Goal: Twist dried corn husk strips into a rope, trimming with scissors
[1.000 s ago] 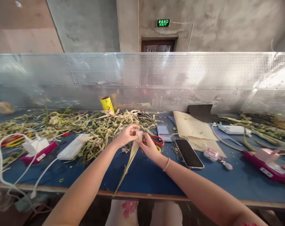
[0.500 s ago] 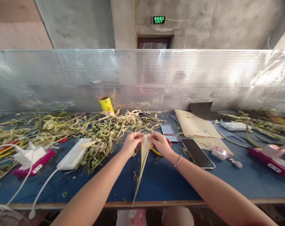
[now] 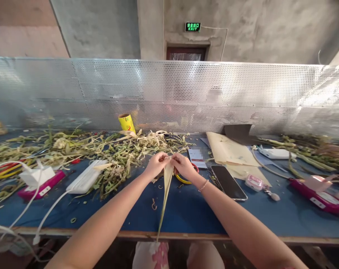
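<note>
Both my hands meet above the blue table [image 3: 186, 216], pinching the top of a long pale green leaf strip [image 3: 166, 190] that hangs down to the front edge. My left hand [image 3: 156, 164] grips its left side and my right hand [image 3: 183, 166] grips its right side, fingers closed. Right behind my right hand lie scissors with red and yellow handles [image 3: 186, 180], partly hidden. A heap of green and pale leaf scraps [image 3: 102, 149] spreads over the table's back left.
A black phone [image 3: 228, 182] lies right of my hands, next to tan paper [image 3: 228, 151]. White power bank [image 3: 85, 181], charger with cables [image 3: 35, 175] and pink devices [image 3: 317, 194] sit on both sides. A yellow roll [image 3: 126, 122] stands by the perforated metal screen [image 3: 169, 93].
My hands spread the top of the leaf strip apart, then drew together again. The strip now hangs straighter toward the table edge.
</note>
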Demonstrator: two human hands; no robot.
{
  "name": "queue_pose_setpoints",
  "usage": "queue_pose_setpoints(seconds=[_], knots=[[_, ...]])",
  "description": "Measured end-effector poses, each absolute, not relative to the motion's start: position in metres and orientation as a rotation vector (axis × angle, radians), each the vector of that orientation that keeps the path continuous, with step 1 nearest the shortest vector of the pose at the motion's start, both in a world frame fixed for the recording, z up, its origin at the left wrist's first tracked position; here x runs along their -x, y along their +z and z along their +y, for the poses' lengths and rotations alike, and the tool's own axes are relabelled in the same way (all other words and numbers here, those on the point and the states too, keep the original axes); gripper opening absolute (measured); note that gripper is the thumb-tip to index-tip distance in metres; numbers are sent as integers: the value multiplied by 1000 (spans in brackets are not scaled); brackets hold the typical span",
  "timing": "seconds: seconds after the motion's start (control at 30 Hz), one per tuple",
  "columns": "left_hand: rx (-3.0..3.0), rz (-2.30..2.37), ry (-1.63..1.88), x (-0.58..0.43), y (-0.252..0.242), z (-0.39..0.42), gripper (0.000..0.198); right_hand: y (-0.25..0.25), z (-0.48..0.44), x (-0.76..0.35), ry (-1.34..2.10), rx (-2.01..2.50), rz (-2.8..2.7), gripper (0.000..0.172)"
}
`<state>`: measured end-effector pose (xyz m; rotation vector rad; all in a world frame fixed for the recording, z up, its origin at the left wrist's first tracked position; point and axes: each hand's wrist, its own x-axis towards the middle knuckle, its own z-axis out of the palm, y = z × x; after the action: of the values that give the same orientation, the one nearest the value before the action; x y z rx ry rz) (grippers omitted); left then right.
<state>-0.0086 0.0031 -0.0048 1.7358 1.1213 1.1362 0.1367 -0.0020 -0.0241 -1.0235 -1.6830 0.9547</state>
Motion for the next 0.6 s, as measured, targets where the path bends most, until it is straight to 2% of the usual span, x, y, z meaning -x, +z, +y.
queue_pose_setpoints(seconds=[0.2,0.4,0.6], knots=[[-1920,1144,1085,-3,7,3,14,-25,-8,-144,702,1033,-1751,20],[-1528,1046,1031,6,2,-7,18,-29,-4,-141,750,965,-1709,24],[-1434,1027,1072,3,2,-11,20,-32,-3,-138,764,1005,-1579,22]])
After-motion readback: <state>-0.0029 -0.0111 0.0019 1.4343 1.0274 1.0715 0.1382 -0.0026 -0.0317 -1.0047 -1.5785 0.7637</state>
